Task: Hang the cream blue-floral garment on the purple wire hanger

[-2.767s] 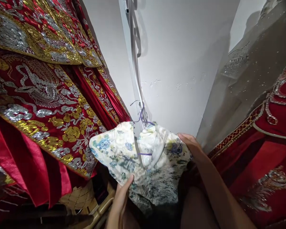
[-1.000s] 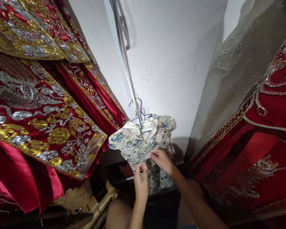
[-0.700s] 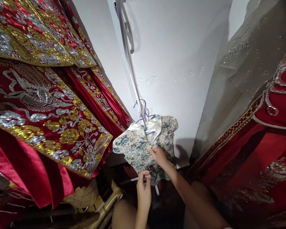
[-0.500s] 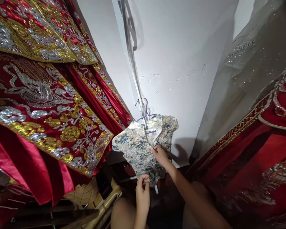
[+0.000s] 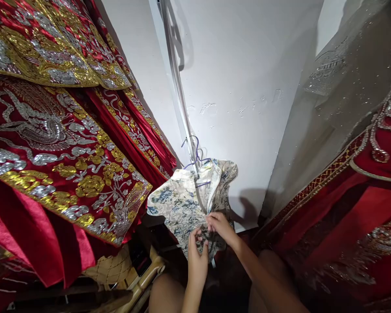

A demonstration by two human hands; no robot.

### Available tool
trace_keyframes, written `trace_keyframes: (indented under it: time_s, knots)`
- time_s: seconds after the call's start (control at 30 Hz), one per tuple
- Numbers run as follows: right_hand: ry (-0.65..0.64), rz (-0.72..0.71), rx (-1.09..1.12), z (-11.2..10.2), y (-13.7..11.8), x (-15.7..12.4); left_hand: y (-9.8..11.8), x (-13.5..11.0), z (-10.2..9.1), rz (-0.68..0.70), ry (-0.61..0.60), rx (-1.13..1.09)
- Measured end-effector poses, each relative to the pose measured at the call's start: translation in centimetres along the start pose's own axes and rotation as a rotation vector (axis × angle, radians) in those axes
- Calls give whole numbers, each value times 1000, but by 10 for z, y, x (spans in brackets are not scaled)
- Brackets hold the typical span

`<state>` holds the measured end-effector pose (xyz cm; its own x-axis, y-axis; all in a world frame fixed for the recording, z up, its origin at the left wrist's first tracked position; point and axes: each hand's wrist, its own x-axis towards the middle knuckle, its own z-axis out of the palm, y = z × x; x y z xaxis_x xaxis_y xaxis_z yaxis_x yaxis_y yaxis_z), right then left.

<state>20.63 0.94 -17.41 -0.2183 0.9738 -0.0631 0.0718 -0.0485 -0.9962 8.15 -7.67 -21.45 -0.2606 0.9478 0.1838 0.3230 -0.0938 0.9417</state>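
Observation:
A small floral dress [image 5: 182, 200], white with blue and yellow print, hangs on a purple wire hanger [image 5: 194, 152] from a slanting metal rail [image 5: 177, 87]. My left hand [image 5: 197, 256] pinches the dress's lower front edge with closed fingers. My right hand [image 5: 220, 226] grips the fabric just above and to the right, fingers closed on the front opening. The two hands nearly touch. The hem of the dress is hidden behind them.
Red robes with gold and silver embroidery [image 5: 61, 143] hang close on the left. Another red embroidered garment [image 5: 361, 204] and a grey sheer one [image 5: 339, 87] hang on the right. A white wall [image 5: 244, 87] stands behind. A tan quilted thing [image 5: 111, 269] lies low left.
My left hand has risen to meet my right on the dress's lower front. The dress has swung slightly left and bunched between the hands.

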Motion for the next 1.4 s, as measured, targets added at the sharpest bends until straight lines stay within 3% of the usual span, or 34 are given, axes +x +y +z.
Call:
trace_keyframes:
  time_s: [0.2,0.37,0.6,0.73,0.9,1.03,1.13,1.2,1.27,1.3,1.4]
  knots:
    - [-149,107,179,4,-16,-46,11,18,10,165,-50,49]
    - [-205,98,198,-4,-46,-43,20,2,14,113,-106,-37]
    - [-254,48,185,12,-58,-41,37,9,5,118,32,-132]
    - [-122,44,217,7,-77,-41,40,14,4,227,-28,-47]
    - [123,-127,348,-9,-141,-22,31,1,17,320,-108,34]
    - [137,-251,340,-6,-171,-12,27,-1,18,306,-184,73]
    - [34,-283,246,-5,-167,-16,51,14,2,277,-237,63]
    - [-2,-280,194,-7,-159,-21,82,32,-13,313,-170,5]
    - [4,-275,149,-12,-154,-26,120,54,-28,426,-8,-13]
    - [9,-282,130,-15,-154,-28,139,66,-34,495,15,21]
    - [16,-322,91,-23,-158,-30,181,94,-41,687,-68,183]
